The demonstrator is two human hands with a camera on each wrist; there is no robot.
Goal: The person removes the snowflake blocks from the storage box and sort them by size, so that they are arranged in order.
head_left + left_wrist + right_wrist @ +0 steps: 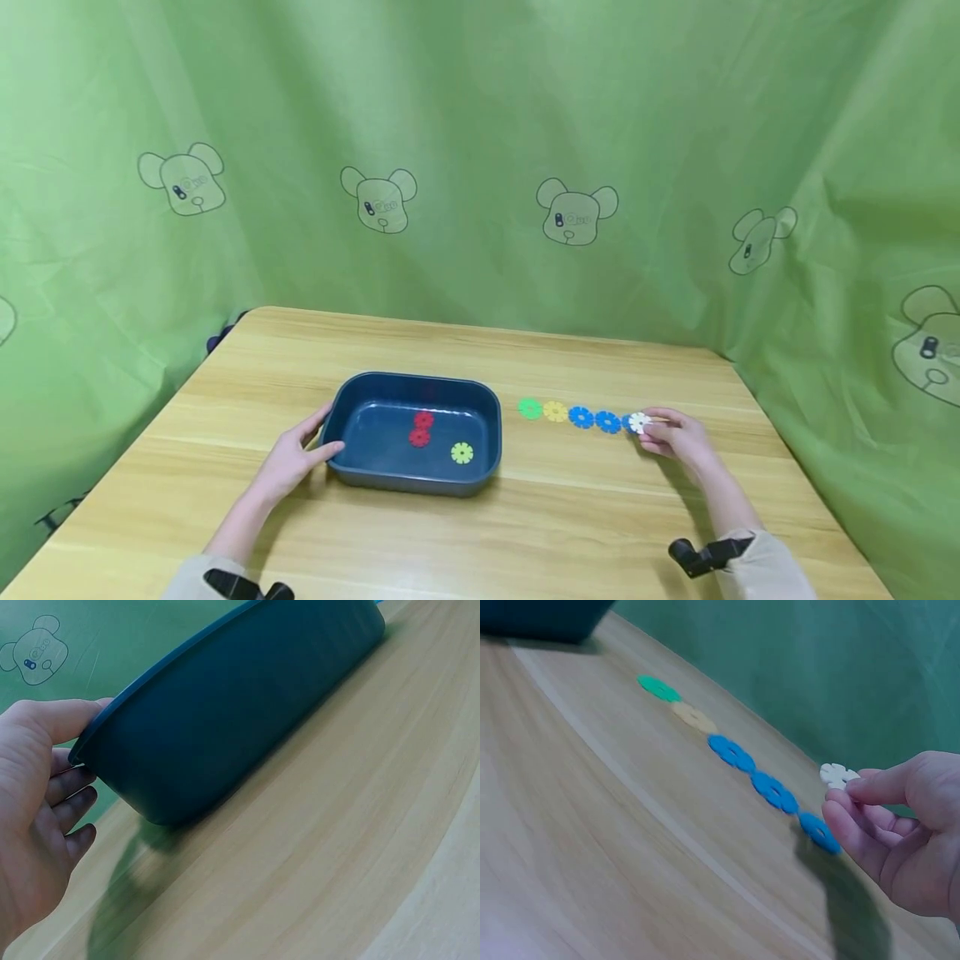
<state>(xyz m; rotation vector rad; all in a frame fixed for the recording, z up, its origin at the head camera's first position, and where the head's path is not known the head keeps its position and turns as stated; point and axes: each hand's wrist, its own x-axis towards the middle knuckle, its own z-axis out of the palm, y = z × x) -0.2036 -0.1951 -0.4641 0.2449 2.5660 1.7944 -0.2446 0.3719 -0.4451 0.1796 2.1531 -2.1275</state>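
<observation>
My left hand [288, 462] grips the left end of a dark blue plastic basin [405, 482], thumb over the rim and fingers along the outside. In the basin lie two red snowflake discs [423, 419] and a yellow-green disc [462, 452]. Between thumb and fingertips, my right hand [678, 437] pinches a white snowflake disc [837, 775], held above the table. Just under it is the last of three blue discs [819, 832]; in the head view the white one partly covers it.
To the basin's right, a row of flat discs runs across the wooden table [570, 533]: a green disc [529, 408], a pale yellow disc [556, 412], then the blue ones. A green curtain [480, 275] with mouse-head prints hangs behind and beside the table.
</observation>
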